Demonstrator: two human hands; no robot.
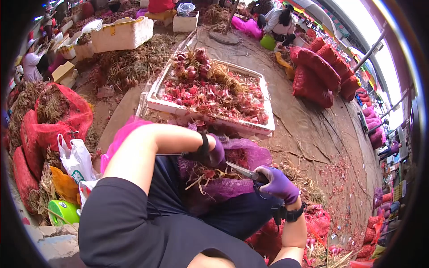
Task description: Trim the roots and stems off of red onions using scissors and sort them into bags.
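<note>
My right hand [280, 182] wears a purple glove and grips a pair of scissors [244, 171], whose blades point left. Purple cloth covers my left hand [217, 152] too, bent down at the near rim of a purple mesh bag [231, 188] between my knees. Its fingers are hidden, so I cannot tell whether they hold anything. Dry stalks and roots [204, 176] lie at the bag's mouth, just below the scissor tips. Beyond the bag stands a white foam tray [214, 115] heaped with red onion skins [214, 93] and several shallots or small red onions [192, 71].
Full red mesh sacks [315, 80] stand at the right. On the left are an open red net bag [77, 110], a white plastic bag [77, 159] and a green stool [63, 211]. A foam box [122, 33] and a seated person [281, 23] are farther back.
</note>
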